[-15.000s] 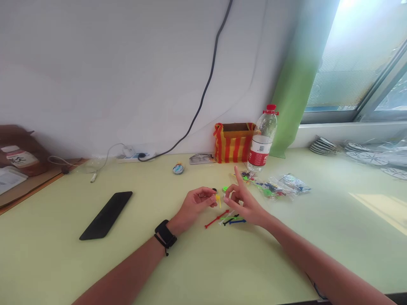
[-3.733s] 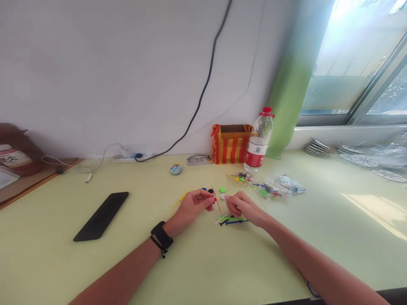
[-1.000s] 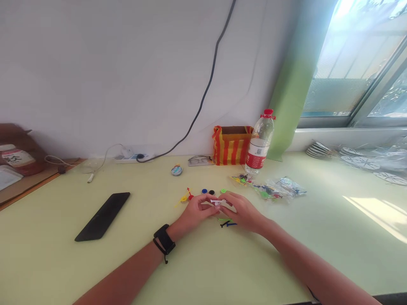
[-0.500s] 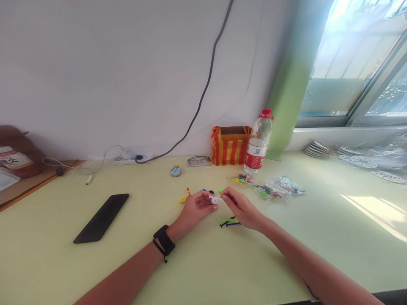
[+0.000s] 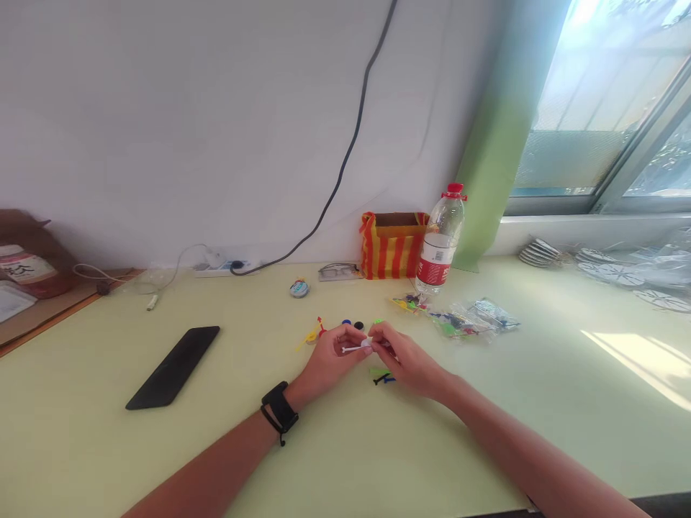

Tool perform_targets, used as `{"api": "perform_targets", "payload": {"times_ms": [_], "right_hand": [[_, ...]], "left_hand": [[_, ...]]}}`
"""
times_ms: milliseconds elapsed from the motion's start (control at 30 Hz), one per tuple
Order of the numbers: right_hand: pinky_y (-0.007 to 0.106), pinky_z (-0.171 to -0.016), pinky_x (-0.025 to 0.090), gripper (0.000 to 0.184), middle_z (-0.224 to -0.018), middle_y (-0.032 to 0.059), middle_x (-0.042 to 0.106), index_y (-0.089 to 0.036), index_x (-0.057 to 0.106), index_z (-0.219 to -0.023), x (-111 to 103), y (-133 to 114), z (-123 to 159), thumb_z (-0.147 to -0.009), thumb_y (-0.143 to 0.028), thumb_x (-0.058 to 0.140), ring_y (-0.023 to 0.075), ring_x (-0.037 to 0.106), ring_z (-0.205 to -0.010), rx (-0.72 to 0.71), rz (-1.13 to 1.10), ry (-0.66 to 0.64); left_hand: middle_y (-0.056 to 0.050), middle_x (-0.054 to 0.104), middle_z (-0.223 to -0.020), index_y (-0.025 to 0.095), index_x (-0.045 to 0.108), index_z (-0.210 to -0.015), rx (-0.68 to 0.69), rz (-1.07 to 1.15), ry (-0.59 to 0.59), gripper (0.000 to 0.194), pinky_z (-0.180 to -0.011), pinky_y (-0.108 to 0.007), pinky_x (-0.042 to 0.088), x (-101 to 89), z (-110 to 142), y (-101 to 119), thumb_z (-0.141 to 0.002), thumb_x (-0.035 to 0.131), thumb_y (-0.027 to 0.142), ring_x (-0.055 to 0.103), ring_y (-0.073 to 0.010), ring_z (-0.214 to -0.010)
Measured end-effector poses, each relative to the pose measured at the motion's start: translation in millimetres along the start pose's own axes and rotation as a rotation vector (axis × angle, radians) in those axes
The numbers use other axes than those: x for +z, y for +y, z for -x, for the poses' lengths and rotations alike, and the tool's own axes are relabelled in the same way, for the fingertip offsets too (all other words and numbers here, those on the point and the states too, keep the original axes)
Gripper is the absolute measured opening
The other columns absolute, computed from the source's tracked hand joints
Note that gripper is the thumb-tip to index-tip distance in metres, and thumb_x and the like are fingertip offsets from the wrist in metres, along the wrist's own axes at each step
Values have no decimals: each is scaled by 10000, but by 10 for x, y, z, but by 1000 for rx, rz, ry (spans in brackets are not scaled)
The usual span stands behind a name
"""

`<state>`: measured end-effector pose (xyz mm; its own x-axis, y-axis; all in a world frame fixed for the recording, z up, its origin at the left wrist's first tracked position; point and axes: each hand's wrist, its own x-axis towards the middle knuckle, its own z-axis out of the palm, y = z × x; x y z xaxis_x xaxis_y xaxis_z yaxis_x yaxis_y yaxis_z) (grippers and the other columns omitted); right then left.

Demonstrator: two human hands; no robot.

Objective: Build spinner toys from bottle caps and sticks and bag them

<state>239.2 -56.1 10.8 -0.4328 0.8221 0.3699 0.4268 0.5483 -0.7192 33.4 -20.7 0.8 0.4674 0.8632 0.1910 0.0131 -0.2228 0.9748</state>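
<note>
Head view: your left hand (image 5: 330, 357) and right hand (image 5: 402, 357) pinch one white plastic pin (image 5: 355, 349) just above the surface (image 5: 378, 446).
Fingers clamped on so thin a piece may slip; it could drop among the loose coloured pins (image 5: 382, 375) below.

Strong daylight enters through the window (image 5: 610, 108) at upper right, which is blown out to near white. It throws a bright patch on the desk (image 5: 642, 356) at the right edge and casts a soft shadow under the forearms. The wall is evenly lit. Wide-angle distortion bends the edges; the far left corner is blurred and small items are indistinct.
</note>
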Motion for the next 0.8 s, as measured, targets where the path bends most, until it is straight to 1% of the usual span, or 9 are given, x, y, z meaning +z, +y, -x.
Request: {"api": "perform_targets", "payload": {"times_ms": [100,200,300,367,500,600,700,800], "right_hand": [[279,-660,358,97,-829,-13,556,-252,441,-1123,-11,10,3,-1043,-244,387,167,480,-702,13,60,-13],[276,-639,339,118,-782,-33,526,-254,455,-1151,-23,22,5,-1043,-258,408,159,464,-673,40,73,-19],[275,-621,331,116,-743,-49,486,-255,468,-1145,-24,24,7,-1053,-288,407,150,430,-644,57,31,-8],[275,-609,334,126,-735,-50,485,-251,476,-1140,-21,25,5,-1058,-316,405,146,413,-630,69,-27,-2],[276,-614,388,166,-796,-22,522,-242,506,-1118,-32,40,-17,-1046,-381,450,151,453,-674,102,-189,33],[280,-629,430,200,-852,-3,537,-242,525,-1112,-55,65,-40,-1029,-421,490,154,485,-713,121,-269,61],[288,-640,459,222,-888,12,562,-244,540,-1129,-62,106,-55,-1020,-434,507,158,517,-736,123,-278,85],[304,-679,508,250,-989,42,602,-253,549,-1180,-51,147,-58,-1008,-433,521,170,571,-793,123,-227,137]], "left_hand": [[-86,752,-1024,178,726,-1024,15,-41,9,267,-910,-397,604,6,7,18,-861,781,381,721,-241,-977],[-100,760,-1069,177,749,-1081,29,-85,-5,288,-942,-413,596,5,13,40,-888,748,391,718,-252,-1000],[-96,765,-1013,170,763,-1030,36,-109,-8,271,-926,-411,597,-10,16,59,-889,743,401,719,-250,-960],[-89,763,-984,171,762,-1013,28,-108,-13,266,-909,-399,596,-18,16,65,-877,757,399,718,-242,-935],[-83,762,-977,174,755,-986,26,-67,-14,235,-909,-378,579,-14,15,77,-882,758,385,713,-231,-935],[-94,765,-1021,174,757,-980,6,-18,-38,233,-921,-374,561,-14,20,121,-892,748,390,709,-240,-973],[-107,764,-1040,169,769,-992,-34,38,-84,260,-897,-366,554,-26,26,172,-929,701,412,706,-241,-974],[-92,754,-1020,173,770,-998,-50,77,-44,242,-886,-344,547,-35,18,170,-877,771,383,699,-223,-956]]}}
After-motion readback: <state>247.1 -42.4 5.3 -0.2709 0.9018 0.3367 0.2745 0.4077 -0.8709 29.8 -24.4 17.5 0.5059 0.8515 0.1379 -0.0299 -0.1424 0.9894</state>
